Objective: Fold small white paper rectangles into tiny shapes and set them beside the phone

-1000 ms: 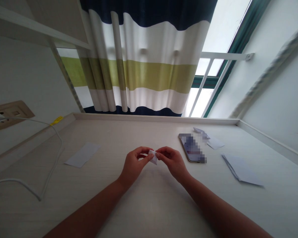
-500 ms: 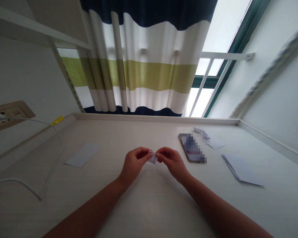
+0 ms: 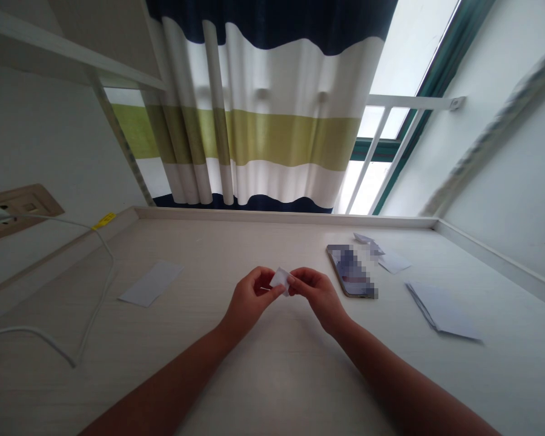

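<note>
A small folded piece of white paper (image 3: 280, 278) is held between my two hands, above the middle of the desk. My left hand (image 3: 249, 297) pinches it from the left, thumb laid along its lower edge. From the other side my right hand (image 3: 317, 297) grips it between thumb and fingertips. Some of the fingers behind the paper are hidden. Right of my hands lies a phone (image 3: 350, 271), its screen partly pixelated.
On the pale desk (image 3: 236, 242), a paper strip (image 3: 151, 283) lies left and a stack of paper sheets (image 3: 442, 312) right. Folded paper pieces (image 3: 393, 261) sit behind the phone. A white cable (image 3: 104, 284) runs from the wall socket (image 3: 22, 209). A raised rim (image 3: 281, 218) borders the back.
The folded paper has turned and risen slightly between my fingers. My left thumb has shifted right, onto its lower edge. Everything else on the desk stays put.
</note>
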The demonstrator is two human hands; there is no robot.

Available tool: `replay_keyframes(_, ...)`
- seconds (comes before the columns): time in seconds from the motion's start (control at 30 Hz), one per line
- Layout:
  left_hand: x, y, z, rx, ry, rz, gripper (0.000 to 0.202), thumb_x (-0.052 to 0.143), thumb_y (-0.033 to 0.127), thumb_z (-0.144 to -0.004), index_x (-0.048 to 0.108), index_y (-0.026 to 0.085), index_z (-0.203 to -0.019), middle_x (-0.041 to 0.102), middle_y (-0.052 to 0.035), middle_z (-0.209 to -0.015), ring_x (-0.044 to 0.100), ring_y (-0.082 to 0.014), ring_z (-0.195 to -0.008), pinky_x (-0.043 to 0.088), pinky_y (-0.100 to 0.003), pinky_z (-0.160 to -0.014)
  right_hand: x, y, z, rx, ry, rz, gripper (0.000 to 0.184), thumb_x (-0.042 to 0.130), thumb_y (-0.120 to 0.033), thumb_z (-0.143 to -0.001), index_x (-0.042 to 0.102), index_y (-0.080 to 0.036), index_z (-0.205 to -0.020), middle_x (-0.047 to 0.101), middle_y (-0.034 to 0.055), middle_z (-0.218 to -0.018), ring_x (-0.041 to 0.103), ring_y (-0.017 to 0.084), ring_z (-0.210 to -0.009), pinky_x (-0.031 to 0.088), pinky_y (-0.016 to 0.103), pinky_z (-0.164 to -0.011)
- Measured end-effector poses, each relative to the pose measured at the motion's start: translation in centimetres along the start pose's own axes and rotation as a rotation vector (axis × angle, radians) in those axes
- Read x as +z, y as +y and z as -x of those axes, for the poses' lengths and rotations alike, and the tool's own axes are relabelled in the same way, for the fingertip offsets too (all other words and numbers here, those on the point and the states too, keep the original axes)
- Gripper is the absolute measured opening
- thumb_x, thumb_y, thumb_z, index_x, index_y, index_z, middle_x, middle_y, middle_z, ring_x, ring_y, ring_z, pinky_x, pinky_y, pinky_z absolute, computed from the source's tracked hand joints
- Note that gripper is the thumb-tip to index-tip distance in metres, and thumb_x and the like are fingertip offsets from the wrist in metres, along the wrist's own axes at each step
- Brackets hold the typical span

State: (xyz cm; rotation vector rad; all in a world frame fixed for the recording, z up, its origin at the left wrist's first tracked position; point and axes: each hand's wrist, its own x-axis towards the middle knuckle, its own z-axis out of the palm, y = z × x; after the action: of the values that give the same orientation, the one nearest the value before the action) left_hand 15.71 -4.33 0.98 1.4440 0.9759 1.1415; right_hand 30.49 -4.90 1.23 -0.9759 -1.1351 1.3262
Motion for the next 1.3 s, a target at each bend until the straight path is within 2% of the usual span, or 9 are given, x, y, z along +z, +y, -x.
replay_keyframes(0.3,-0.2,-0.1,-0.1,0.006,0.021,-0.074,0.016,0.063,0.027,-0.066,0.057,0.015,-0.075,0.061,-0.0004,-0.066,0.057,-0.0135,-0.062,0.045,-0.025,-0.061,0.3,-0.1,0.1,0.013,-0.035,-0.005,0.020,0.069,-0.032,-0.062,0.061,-0.016,-0.069,0.059,-0.0014,-0.063,0.054,0.010,-0.059,0.044,0.027,-0.063)
replay_keyframes(0.43,-0.2,-0.2,-0.1,0.020,0.047,-0.100,0.015,0.062,0.026,-0.066,0.057,0.015,-0.074,0.061,-0.0001,-0.066,0.057,-0.0130,-0.061,0.045,-0.024,-0.060,0.3,0.2,0.1,-0.014,-0.033,0.069,0.024,0.068,-0.034,-0.062,0.055,-0.017,-0.071,0.056,-0.0024,-0.063,0.051,0.010,-0.057,0.043,0.025,-0.057)
replay_keyframes(0.6,-0.3,-0.5,-0.2,0.041,0.121,-0.143,0.014,0.063,0.025,-0.065,0.056,0.015,-0.072,0.059,0.0013,-0.066,0.056,-0.0118,-0.060,0.044,-0.022,-0.058,0.4,0.5,0.7,-0.129,0.028,0.380,0.030,0.070,-0.035,-0.060,0.045,-0.019,-0.064,0.048,-0.0053,-0.056,0.042,0.008,-0.049,0.036,0.021,-0.046)
replay_keyframes(0.77,-0.3,-0.7,-0.2,0.053,0.139,-0.144,0.015,0.063,0.026,-0.065,0.055,0.015,-0.071,0.058,0.0021,-0.062,0.056,-0.0119,-0.059,0.045,-0.023,-0.058,0.6,0.6,0.9,-0.198,0.022,0.632,0.020,0.059,-0.031,-0.069,0.051,-0.017,-0.059,0.053,-0.0017,-0.054,0.044,0.009,-0.049,0.037,0.022,-0.048)
replay_keyframes(0.93,-0.4,-0.9,-0.3,0.045,0.154,-0.147,0.015,0.063,0.026,-0.064,0.053,0.016,-0.069,0.058,0.0024,-0.061,0.056,-0.0117,-0.057,0.045,-0.023,-0.057,0.5,0.8,0.8,-0.211,0.017,0.647,0.016,0.055,-0.029,-0.071,0.053,-0.017,-0.061,0.056,0.0003,-0.056,0.048,0.010,-0.051,0.040,0.022,-0.050)
replay_keyframes(1.17,-0.1,-1.2,-0.2,0.057,0.173,-0.147,0.017,0.060,0.022,-0.065,0.048,0.018,-0.076,0.053,0.0044,-0.064,0.056,-0.0109,-0.059,0.046,-0.023,-0.057,0.6,1.0,0.9,-0.220,0.028,0.650,0.016,0.054,-0.025,-0.071,0.049,-0.017,-0.058,0.053,-0.0013,-0.055,0.047,0.010,-0.050,0.039,0.021,-0.048)
replay_keyframes(1.3,0.1,-1.0,-0.2,0.012,0.103,-0.077,0.026,0.060,0.021,-0.066,0.047,0.019,-0.088,0.051,0.0050,-0.067,0.057,-0.0104,-0.057,0.047,-0.023,-0.057,0.7,0.9,1.0,-0.239,0.004,0.624,0.016,0.054,-0.025,-0.073,0.048,-0.017,-0.060,0.054,-0.0010,-0.056,0.048,0.010,-0.051,0.040,0.021,-0.049)
